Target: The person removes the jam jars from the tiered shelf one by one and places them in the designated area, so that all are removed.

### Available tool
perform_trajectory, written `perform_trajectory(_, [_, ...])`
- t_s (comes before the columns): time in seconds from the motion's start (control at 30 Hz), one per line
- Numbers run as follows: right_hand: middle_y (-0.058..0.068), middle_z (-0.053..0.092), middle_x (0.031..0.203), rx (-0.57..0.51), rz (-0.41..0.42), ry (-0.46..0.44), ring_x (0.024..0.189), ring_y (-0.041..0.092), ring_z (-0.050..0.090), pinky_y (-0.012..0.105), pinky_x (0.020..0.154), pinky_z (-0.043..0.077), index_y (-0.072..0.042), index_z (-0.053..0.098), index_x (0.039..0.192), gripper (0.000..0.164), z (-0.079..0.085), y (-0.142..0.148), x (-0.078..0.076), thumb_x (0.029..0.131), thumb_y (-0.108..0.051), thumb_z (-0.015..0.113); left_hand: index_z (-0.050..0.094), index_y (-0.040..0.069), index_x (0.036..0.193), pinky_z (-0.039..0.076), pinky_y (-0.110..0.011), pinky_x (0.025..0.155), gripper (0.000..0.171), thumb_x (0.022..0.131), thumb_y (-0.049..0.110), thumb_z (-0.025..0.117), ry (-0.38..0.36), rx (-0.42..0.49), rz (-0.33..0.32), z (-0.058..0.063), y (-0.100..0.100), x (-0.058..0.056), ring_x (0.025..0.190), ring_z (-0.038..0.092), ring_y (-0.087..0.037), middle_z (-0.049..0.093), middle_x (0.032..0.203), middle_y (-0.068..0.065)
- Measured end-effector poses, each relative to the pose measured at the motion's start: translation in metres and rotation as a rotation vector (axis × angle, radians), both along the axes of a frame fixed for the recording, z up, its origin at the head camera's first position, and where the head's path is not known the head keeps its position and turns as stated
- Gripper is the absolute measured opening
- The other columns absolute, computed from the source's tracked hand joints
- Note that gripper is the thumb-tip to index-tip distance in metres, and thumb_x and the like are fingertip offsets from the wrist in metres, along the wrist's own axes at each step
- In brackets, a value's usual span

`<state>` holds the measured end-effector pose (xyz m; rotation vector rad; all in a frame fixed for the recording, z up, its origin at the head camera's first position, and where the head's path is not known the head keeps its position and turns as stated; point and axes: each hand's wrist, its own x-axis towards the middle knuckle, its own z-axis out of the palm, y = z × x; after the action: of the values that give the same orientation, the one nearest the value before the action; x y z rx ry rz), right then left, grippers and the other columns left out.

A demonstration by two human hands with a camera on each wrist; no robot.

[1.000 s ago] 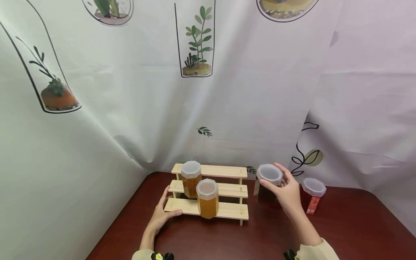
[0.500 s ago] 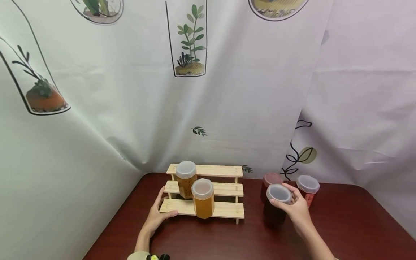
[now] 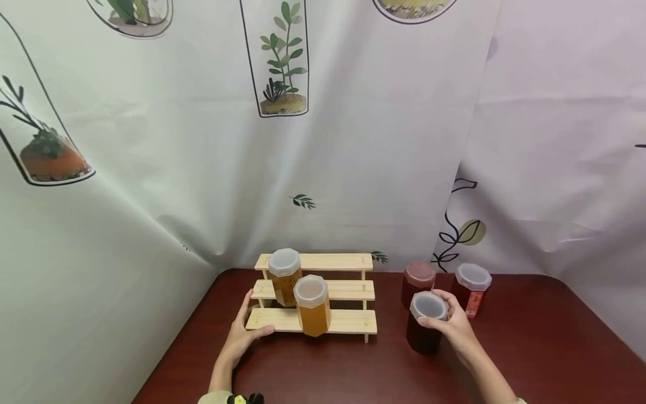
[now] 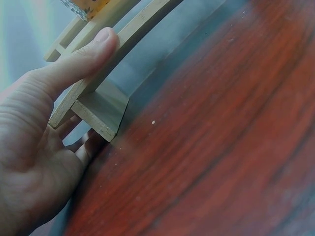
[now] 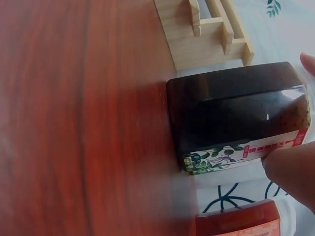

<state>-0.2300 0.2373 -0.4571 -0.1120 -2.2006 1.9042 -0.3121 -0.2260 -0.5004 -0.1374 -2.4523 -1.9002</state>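
My left hand (image 3: 240, 339) grips the left end of a three-tier wooden display stand (image 3: 352, 320); in the left wrist view its thumb (image 4: 101, 49) lies over a slat, with other fingers partly hidden behind. To the right of the stand, my right hand (image 3: 458, 330) holds a dark jar (image 3: 421, 338) with a translucent lid near its top. This jar stands upright on the table, and the right wrist view shows its printed label (image 5: 221, 156). An amber jar (image 3: 315, 320) sits on the lowest tier, and a speckled amber jar (image 3: 285, 289) on the middle tier.
Behind the dark jar stands a red jar with a reddish lid (image 3: 419, 275). Beside it is another red jar (image 3: 473, 275) with a clear lid and label. The dark red table (image 3: 313, 373) meets a white patterned curtain (image 3: 373, 168) at the back and left.
My right hand has carried the dark jar right, then lowered it onto the table, uncovering the reddish-lidded jar behind. The left hand keeps its grip on the stand. The head view has shifted slightly.
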Motion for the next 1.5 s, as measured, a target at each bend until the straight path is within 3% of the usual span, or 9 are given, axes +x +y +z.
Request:
perform_trajectory(0.53, [-0.026, 0.051, 0.102, 0.043, 0.040, 0.011, 0.091, -0.005, 0.052, 0.018, 0.078, 0.044, -0.006, 0.031, 0.135, 0.067, 0.000, 0.005, 0.005, 0.081, -0.001, 0.072, 0.013, 0.032, 0.157, 0.049, -0.031, 0.073, 0.109, 0.076, 0.012, 0.083, 0.002, 0.018, -0.004, -0.003, 0.004, 0.001, 0.118, 0.050, -0.027, 0.038, 0.149, -0.022])
perform_trajectory(0.9, [-0.030, 0.058, 0.105, 0.117, 0.067, 0.185, 0.093, -0.010, 0.054, 0.011, 0.077, 0.044, 0.004, 0.042, 0.131, 0.051, 0.007, 0.010, 0.007, 0.087, 0.001, 0.067, 0.015, 0.030, 0.157, 0.048, -0.030, 0.074, 0.110, 0.074, 0.010, 0.084, 0.013, 0.032, -0.012, -0.002, 0.007, 0.002, 0.116, 0.051, -0.025, 0.042, 0.147, -0.022])
perform_trajectory(1.17, [-0.033, 0.054, 0.113, 0.225, 0.093, 0.268, 0.107, -0.023, 0.045, 0.002, 0.090, 0.034, 0.006, 0.042, 0.134, 0.055, 0.032, 0.005, 0.000, 0.088, -0.005, 0.069, 0.016, 0.028, 0.157, 0.049, -0.028, 0.072, 0.110, 0.073, 0.008, 0.084, 0.022, 0.053, -0.009, -0.003, 0.007, 0.001, 0.111, 0.052, -0.022, 0.043, 0.146, -0.022])
perform_trajectory(1.27, [-0.020, 0.056, 0.123, 0.267, 0.100, 0.245, 0.109, -0.024, 0.043, 0.007, 0.093, 0.037, 0.002, 0.041, 0.138, 0.057, 0.047, 0.001, -0.004, 0.090, -0.011, 0.069, 0.016, 0.028, 0.157, 0.049, -0.028, 0.069, 0.110, 0.073, 0.008, 0.084, 0.020, 0.059, -0.007, -0.002, 0.006, 0.002, 0.108, 0.052, -0.020, 0.042, 0.146, -0.022])
perform_trajectory(1.43, [0.019, 0.053, 0.139, 0.268, 0.131, 0.222, 0.109, -0.019, 0.048, 0.013, 0.093, 0.043, -0.002, 0.041, 0.141, 0.058, 0.068, -0.017, -0.014, 0.091, -0.016, 0.068, 0.016, 0.032, 0.157, 0.048, -0.029, 0.068, 0.110, 0.073, 0.010, 0.084, 0.021, 0.052, 0.006, -0.001, 0.003, 0.004, 0.108, 0.052, -0.021, 0.042, 0.146, -0.023])
perform_trajectory(1.5, [0.024, 0.053, 0.138, 0.260, 0.143, 0.235, 0.113, -0.010, 0.053, 0.011, 0.094, 0.043, 0.000, 0.043, 0.140, 0.057, 0.073, -0.027, -0.019, 0.091, -0.015, 0.069, 0.017, 0.034, 0.156, 0.048, -0.029, 0.070, 0.110, 0.074, 0.010, 0.084, 0.020, 0.053, 0.007, -0.001, 0.002, 0.004, 0.109, 0.052, -0.022, 0.041, 0.146, -0.023])
